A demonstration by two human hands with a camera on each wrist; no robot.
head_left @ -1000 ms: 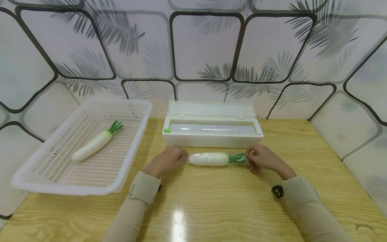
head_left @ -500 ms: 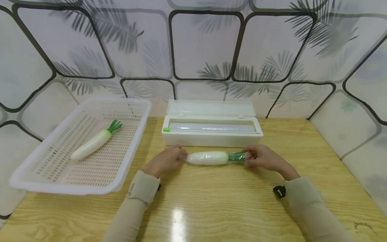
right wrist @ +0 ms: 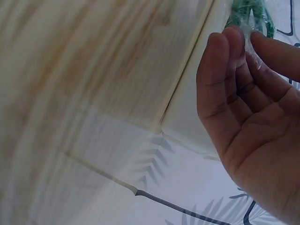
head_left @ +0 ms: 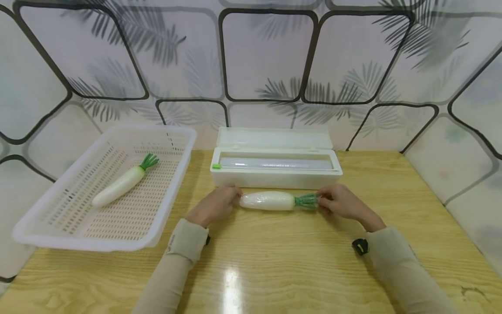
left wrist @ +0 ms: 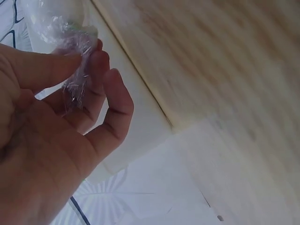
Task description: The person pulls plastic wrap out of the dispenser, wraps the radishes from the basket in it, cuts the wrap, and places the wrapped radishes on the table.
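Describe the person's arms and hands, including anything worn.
Left hand and right hand: bare, no gloves. Left sleeve and right sleeve: long, beige, wide cuffs. Small dark marking on the left cuff, too small to read. Small black object at the right wrist; another, mostly hidden, at the left.

You can read no text, brand or number in any view. Your left cuff bears small dark marks that look like lettering, too small for you to make out. The dark scrawl near the worktop's right edge spells nothing legible.
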